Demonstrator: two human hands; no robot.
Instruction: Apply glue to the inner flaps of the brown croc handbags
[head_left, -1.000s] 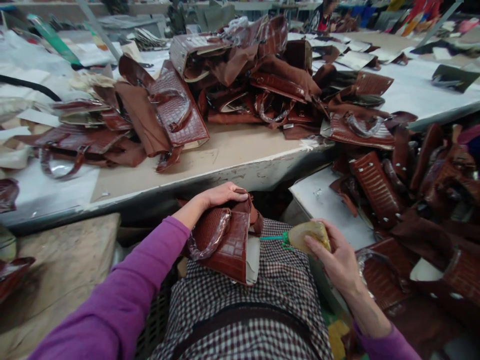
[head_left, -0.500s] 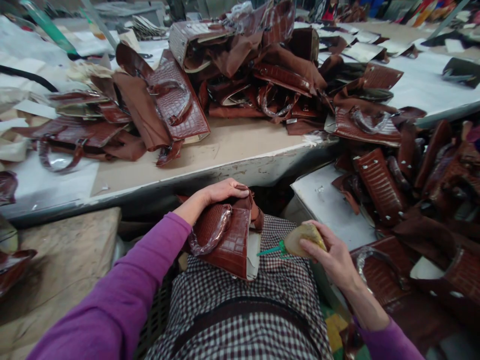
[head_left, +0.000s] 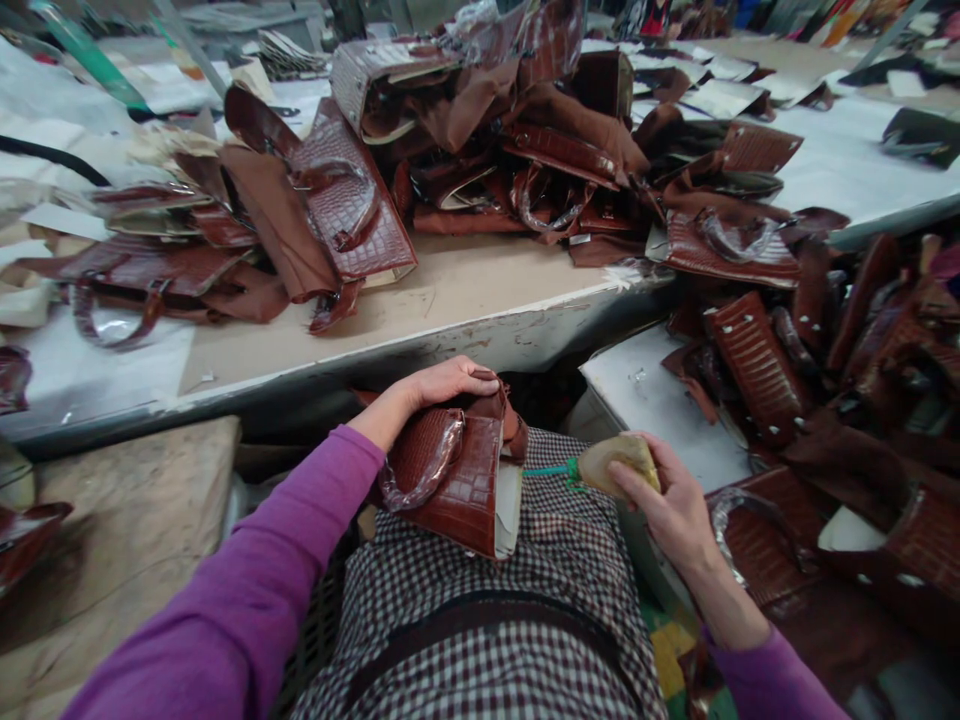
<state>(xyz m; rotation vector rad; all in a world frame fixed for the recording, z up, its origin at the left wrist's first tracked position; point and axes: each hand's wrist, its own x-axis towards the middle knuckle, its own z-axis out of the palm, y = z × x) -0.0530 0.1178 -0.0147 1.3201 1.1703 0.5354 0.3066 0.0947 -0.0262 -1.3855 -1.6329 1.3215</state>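
Note:
My left hand [head_left: 454, 383] is closed over the top edge of a reddish-brown crocodile-pattern handbag [head_left: 442, 515], which rests on my checked apron. A plastic-wrapped handle [head_left: 424, 470] loops over the bag's front. Its pale, unfinished side panel [head_left: 508, 508] faces right. Between the thumb and fingers of my right hand [head_left: 666, 500] is a yellowish squeeze bottle [head_left: 616, 466], held roughly level. From the bottle a thin green nozzle [head_left: 546, 470] points left, its tip at the upper part of the bag's pale side. Whether the tip touches the bag, I cannot tell.
Beyond my lap, a workbench [head_left: 427, 290] carries a heap of similar brown bags [head_left: 487, 140]. To the right, a white-topped surface [head_left: 637, 385] holds more bag pieces [head_left: 761, 360]. A worn wooden board [head_left: 135, 520] lies at the left.
My right hand has raised the bottle slightly, and the nozzle tip has shifted upward along the bag's pale side. The left hand and bag stay almost still.

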